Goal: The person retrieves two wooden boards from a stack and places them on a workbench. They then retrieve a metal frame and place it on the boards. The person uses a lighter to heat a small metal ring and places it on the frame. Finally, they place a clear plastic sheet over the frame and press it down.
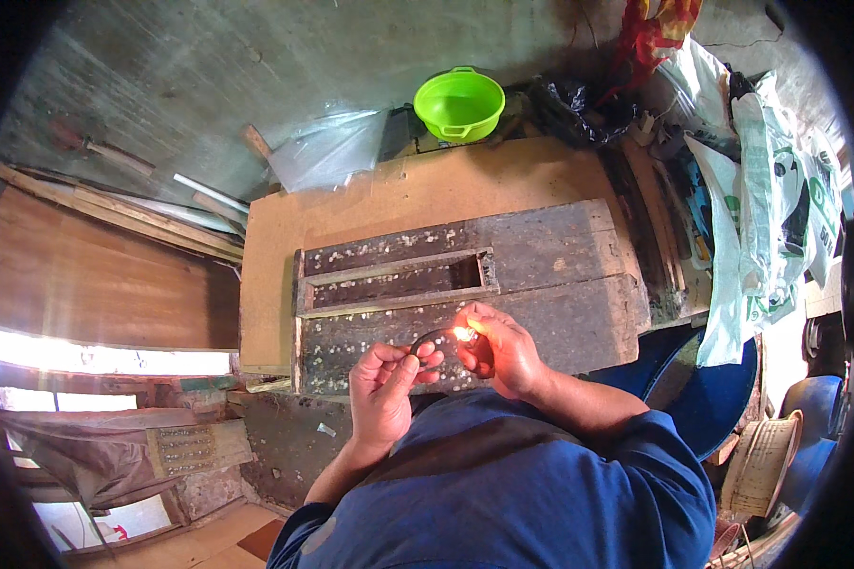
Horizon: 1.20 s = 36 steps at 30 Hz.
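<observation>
hands: two seen, both raised over the near edge of the counter [370,204], close together, fingertips nearly meeting
left hand [381,391]: grip pinched, thumb and fingers closed on one end of a thin dark loop [431,335]; what the loop is made of cannot be told
right hand [501,349]: grip clenched round a small lit flame source [463,333]; its body is hidden in the fingers, only the bright flame is seen
loop position: held in the air between both hands, just above the dark wooden block, flame at its right end
wooden blocks: one large dark slab [541,284] counted on the counter, with one long rectangular slot [399,278] cut in it; slot contents are too dark to make out
studs: rows of small pale dots [351,343] seen along the slab face; count cannot be made, too small
second studded piece: one smaller panel [197,446] at lower left, partly under cloth
containers: one green plastic basin [459,102] beyond the counter, seen empty inside
bags: one clear plastic sheet [327,147] left of the basin; white printed sacks [778,190] at right, cut off by the rim
planks: several loose boards [114,213] at left, ends hidden
blue drum [721,398]: one at right, partly covered by the person's sleeve
sleeves: blue shirt [522,493] fills the lower edge, forearms partly hidden by it
</observation>
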### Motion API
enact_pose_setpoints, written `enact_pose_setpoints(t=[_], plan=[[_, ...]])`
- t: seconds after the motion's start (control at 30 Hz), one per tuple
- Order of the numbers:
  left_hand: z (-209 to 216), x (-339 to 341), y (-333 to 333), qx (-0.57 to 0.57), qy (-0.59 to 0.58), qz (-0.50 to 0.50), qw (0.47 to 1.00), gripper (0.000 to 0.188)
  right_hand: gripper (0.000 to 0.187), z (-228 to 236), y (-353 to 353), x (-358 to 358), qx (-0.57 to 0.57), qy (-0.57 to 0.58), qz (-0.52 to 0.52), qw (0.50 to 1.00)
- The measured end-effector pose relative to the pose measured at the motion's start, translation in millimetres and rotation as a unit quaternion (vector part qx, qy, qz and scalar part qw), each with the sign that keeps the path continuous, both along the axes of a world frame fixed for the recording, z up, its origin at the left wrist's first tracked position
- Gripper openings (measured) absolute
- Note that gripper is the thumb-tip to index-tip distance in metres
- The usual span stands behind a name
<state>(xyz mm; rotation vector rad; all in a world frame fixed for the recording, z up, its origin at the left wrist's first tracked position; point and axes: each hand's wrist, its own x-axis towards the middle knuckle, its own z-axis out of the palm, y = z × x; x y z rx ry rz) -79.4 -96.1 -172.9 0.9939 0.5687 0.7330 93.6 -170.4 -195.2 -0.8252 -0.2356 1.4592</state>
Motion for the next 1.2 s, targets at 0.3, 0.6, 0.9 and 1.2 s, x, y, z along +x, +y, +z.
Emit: enact_pose_setpoints(t=[0.3, 0.6, 0.9, 1.2], plan=[[2, -1, -1, -0.004, -0.002, -0.005, 1.0, 0.006, 0.022, 0, 1, -3, -0.02, -0.016, -0.004, 1.0], [-1, -3, -1, 0.009, 0.01, -0.004, 1.0, 0.008, 0.023, 4, -1, 0, -0.008, -0.024, 0.018, 1.0], [0, -3, -1, -0.005, 0.003, -0.002, 1.0, 0.007, 0.022, 9, -1, 1, -0.016, -0.021, 0.021, 0.999], [-2, -3, -1, -0.008, 0.01, 0.002, 1.0, 0.005, 0.022, 5, -1, 1, -0.01, -0.023, 0.024, 0.999]])
